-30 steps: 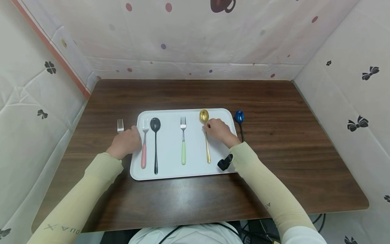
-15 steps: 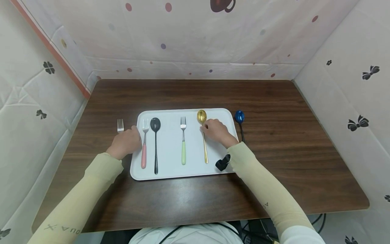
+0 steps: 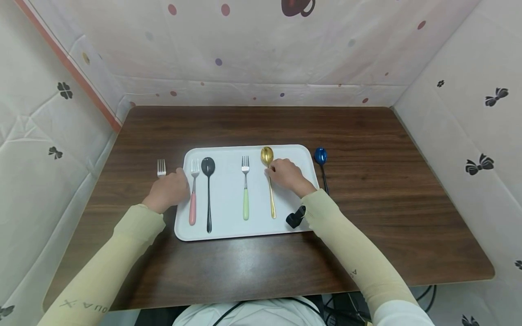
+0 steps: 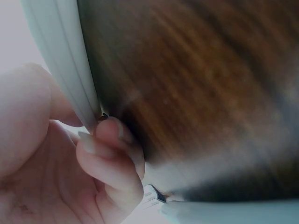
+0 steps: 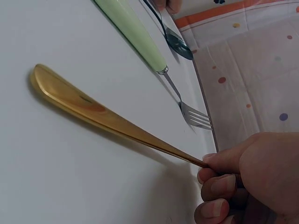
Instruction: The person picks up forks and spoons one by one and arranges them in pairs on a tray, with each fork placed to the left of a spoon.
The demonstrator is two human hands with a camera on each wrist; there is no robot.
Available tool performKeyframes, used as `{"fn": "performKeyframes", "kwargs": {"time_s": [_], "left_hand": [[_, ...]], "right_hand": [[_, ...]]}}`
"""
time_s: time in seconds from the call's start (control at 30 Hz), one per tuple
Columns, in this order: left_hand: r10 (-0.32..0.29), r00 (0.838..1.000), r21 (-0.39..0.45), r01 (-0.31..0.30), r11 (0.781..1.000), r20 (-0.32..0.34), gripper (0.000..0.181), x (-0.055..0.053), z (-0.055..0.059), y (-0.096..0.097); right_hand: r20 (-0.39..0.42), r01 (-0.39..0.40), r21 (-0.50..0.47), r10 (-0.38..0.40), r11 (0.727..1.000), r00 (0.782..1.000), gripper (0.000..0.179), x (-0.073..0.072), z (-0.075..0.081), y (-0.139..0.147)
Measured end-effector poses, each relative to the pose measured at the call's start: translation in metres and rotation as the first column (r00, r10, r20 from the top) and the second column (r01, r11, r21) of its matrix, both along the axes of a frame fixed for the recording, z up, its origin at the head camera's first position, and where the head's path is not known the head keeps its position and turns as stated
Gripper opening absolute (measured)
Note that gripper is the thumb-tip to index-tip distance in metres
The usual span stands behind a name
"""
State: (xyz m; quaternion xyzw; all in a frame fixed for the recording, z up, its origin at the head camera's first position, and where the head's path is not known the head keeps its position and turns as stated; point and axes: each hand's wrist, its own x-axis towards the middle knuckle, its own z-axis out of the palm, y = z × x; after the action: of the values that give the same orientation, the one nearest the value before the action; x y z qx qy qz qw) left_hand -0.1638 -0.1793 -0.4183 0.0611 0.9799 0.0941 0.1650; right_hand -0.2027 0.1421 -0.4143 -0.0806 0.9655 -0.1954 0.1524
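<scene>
My right hand (image 3: 287, 174) pinches the gold spoon (image 3: 267, 155) at its neck between thumb and fingers, over the right part of the white tray (image 3: 226, 194). The right wrist view shows the gold spoon's handle (image 5: 103, 114) stretching away from the fingertips, close above the tray. My left hand (image 3: 168, 191) grips the tray's left edge, with its rim (image 4: 65, 51) between thumb and curled fingers. On the tray lie a pink-handled fork (image 3: 192, 206), a black spoon (image 3: 208, 166) and a green-handled fork (image 3: 245, 199).
Left of the tray, another fork (image 3: 161, 167) is partly hidden behind my left hand. A blue-bowled spoon (image 3: 321, 156) with a dark handle lies on the brown wooden table (image 3: 261, 267), just right of the tray. Patterned white sheets (image 3: 253, 54) enclose the table's back and sides.
My right hand has shifted slightly left with the gold spoon, nearer the green-handled fork. My left hand and the tray have stayed in place.
</scene>
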Motion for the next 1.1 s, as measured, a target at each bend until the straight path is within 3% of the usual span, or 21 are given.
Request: {"fn": "performKeyframes", "kwargs": {"time_s": [1.1], "left_hand": [[0.023, 1.0, 0.001, -0.023, 1.0, 0.021, 0.046, 0.005, 0.005, 0.001]], "right_hand": [[0.0, -0.034, -0.021, 0.034, 0.999, 0.999, 0.035, 0.004, -0.002, -0.019]]}}
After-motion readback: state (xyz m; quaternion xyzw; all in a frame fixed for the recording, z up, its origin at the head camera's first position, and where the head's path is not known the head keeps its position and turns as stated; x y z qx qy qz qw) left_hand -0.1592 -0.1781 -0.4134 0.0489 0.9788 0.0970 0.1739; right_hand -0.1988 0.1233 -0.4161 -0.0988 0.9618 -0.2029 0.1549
